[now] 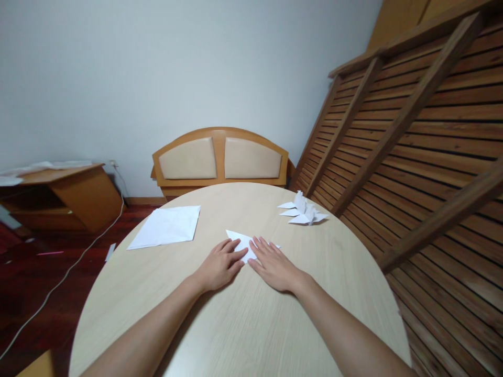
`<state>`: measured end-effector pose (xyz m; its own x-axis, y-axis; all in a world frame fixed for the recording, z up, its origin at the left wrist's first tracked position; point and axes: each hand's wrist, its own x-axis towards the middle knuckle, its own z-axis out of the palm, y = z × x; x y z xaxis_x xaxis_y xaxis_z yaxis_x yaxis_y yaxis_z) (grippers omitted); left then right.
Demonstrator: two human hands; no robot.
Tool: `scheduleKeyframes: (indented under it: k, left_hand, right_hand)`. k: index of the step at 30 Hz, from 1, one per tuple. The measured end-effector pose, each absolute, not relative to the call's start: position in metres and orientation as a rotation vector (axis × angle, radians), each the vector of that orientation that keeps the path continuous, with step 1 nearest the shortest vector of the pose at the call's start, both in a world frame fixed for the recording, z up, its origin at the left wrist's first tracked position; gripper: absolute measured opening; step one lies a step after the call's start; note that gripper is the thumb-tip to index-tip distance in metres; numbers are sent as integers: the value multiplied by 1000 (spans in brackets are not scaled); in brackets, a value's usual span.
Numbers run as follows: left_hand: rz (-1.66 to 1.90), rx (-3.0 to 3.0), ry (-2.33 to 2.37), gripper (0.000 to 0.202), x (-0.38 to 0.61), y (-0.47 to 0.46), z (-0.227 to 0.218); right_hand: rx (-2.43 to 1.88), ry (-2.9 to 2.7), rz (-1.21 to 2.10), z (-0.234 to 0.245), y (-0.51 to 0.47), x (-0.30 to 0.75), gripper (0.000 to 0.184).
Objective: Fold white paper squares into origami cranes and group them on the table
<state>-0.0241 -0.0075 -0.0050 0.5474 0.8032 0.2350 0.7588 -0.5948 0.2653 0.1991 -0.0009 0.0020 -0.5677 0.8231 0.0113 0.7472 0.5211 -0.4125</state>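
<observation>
A small folded sheet of white paper [244, 242] lies flat near the middle of the round table, its pointed corners showing to the left and right. My left hand [223, 263] rests on its left part with the fingers stretched out. Over the right part lies my right hand [273, 263], palm down, fingers spread. Both hands press on the paper without gripping it, and they cover much of its lower edge and right side.
Several folded white paper birds [302, 210] stand at the table's far right. A stack of white paper sheets [167, 226] lies at the far left of the pale round table [251, 335]. A slatted wooden frame [424, 157] leans close on the right; a white cable [74, 264] crosses the floor.
</observation>
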Motion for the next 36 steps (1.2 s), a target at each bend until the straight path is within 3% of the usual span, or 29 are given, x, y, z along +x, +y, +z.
scheduleKeyframes:
  k: [5, 14, 24, 36]
  left_hand:
    - [543, 2632, 1340, 43, -26, -3, -7]
    - [605, 2605, 1175, 40, -23, -8, 1]
    - [610, 2555, 1144, 43, -29, -7, 0]
    - [766, 2564, 1000, 37, -30, -1, -2]
  right_hand:
    - [-1304, -2513, 527, -1, 8, 208, 56]
    - [-1255, -2473, 526, -1, 10, 209, 57]
    - [-1077, -2431, 413, 4, 21, 218, 44]
    - [-955, -2444, 421, 4, 22, 220, 48]
